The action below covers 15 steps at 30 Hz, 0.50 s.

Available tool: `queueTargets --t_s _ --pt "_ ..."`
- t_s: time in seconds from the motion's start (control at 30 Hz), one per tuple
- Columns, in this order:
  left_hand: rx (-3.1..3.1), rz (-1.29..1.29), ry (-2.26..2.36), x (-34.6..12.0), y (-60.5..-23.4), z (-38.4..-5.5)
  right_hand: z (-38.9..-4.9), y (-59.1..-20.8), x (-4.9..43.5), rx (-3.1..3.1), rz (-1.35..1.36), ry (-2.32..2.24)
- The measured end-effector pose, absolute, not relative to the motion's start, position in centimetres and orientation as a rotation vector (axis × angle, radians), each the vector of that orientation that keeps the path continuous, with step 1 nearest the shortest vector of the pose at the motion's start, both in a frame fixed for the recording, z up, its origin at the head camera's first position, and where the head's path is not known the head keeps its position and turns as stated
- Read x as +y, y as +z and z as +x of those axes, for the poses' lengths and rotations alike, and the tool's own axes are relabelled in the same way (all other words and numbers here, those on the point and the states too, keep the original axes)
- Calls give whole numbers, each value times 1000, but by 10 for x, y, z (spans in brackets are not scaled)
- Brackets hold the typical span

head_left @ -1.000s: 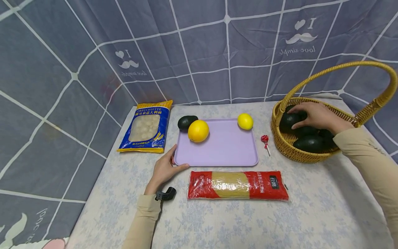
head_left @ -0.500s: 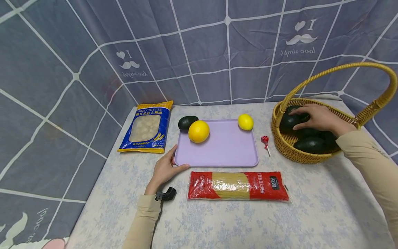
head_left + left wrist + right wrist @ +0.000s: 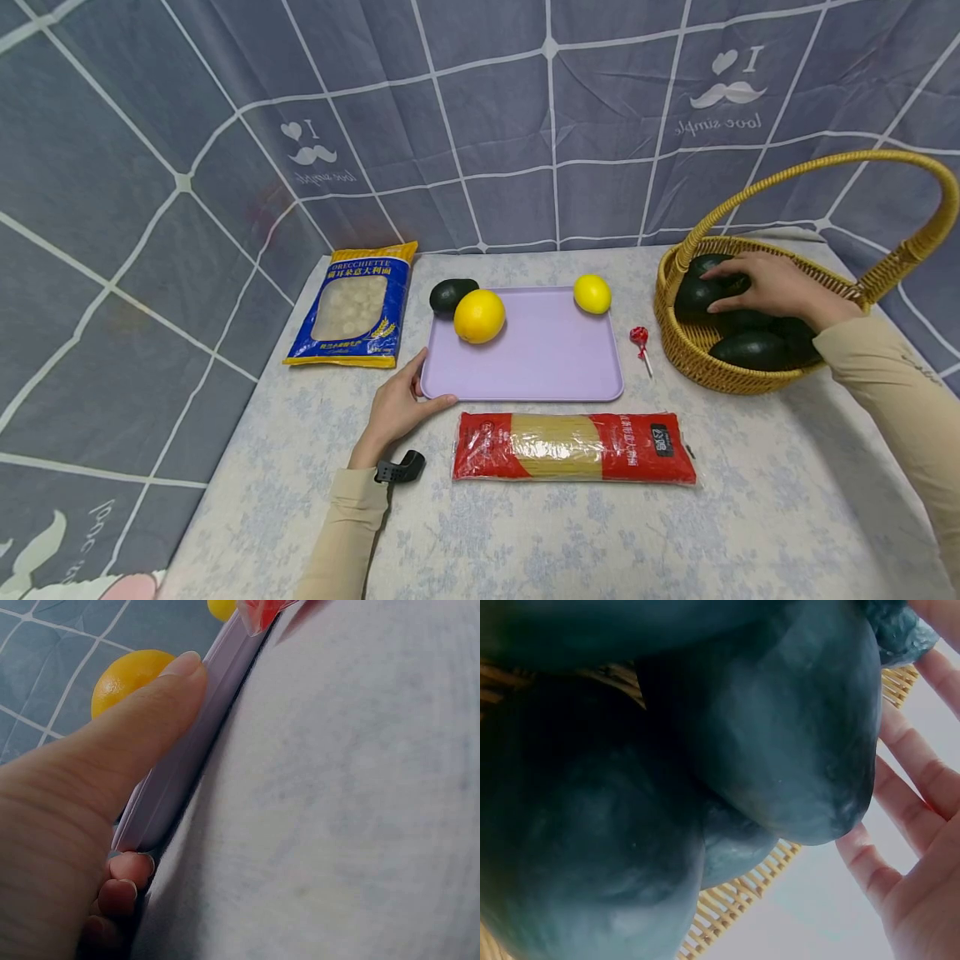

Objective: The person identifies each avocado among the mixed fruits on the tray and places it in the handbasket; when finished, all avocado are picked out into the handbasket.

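Note:
In the head view my left hand [image 3: 401, 408] grips the near left corner of a lilac tray [image 3: 543, 358]. Its thumb lies along the tray's front edge, and the fingers curl at the left side. Over at the right, my right hand [image 3: 780, 287] reaches into a wicker basket [image 3: 686, 354] and holds a dark green avocado, thumb and fingers around it. The right wrist view has fingertips against an avocado [image 3: 780, 727], with another avocado [image 3: 585, 832] beside it. An orange [image 3: 479, 317] sits in the tray's far left corner, a lemon [image 3: 592, 294] at the far right.
Behind the orange lies a single avocado [image 3: 452, 296] by the tray corner. A blue orecchiette bag [image 3: 350, 307] is at the left. Red-wrapped spaghetti [image 3: 573, 447] lies before the tray, a lollipop [image 3: 641, 342] between tray and basket. The basket's handle [image 3: 825, 158] arches high.
Both hands stay nearly where they were; the right hand shifts very slightly inside the basket. The tray and the things around it have not moved.

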<state>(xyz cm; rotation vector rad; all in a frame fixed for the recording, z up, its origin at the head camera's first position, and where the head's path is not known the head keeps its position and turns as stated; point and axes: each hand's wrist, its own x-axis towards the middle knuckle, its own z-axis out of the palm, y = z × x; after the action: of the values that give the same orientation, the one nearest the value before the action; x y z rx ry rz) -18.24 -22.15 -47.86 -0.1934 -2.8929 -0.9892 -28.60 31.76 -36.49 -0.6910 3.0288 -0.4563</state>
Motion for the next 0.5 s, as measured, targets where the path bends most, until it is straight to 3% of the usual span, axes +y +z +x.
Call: queueTargets --t_s 0.5 --pt "-2903 -183 -992 -221 -477 -181 -285 -364 317 3002 -676 -489"
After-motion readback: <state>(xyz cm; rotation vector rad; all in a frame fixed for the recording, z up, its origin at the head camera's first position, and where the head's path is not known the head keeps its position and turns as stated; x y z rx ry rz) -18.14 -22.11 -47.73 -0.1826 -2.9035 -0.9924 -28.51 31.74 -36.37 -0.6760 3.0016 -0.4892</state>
